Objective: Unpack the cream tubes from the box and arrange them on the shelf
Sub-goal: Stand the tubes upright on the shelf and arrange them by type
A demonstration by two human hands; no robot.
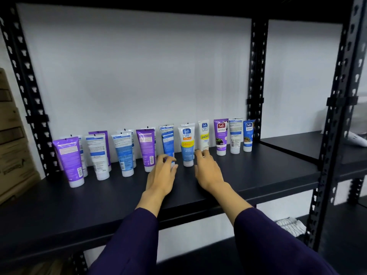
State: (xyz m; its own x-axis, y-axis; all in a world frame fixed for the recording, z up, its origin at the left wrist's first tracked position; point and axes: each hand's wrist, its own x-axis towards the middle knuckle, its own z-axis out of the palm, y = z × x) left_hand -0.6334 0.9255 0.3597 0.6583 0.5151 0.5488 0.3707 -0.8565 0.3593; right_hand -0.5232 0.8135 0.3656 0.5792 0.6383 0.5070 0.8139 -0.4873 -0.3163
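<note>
Several cream tubes stand cap-down in a row along the back of the dark shelf, purple ones at the left, blue and white ones to the right. My left hand reaches in at the middle, its thumb and fingers curled round the lower end of a blue tube. Just to the right, my right hand pinches the bottom of a white tube with a yellow band, hiding its cap. Between the two hands stands a blue and white tube. The box is not in view.
Black perforated posts frame the shelf, with a white wall behind. Stacked cardboard cartons stand at the left edge. A neighbouring shelf at the right carries a white object; a striped cloth lies on a lower level.
</note>
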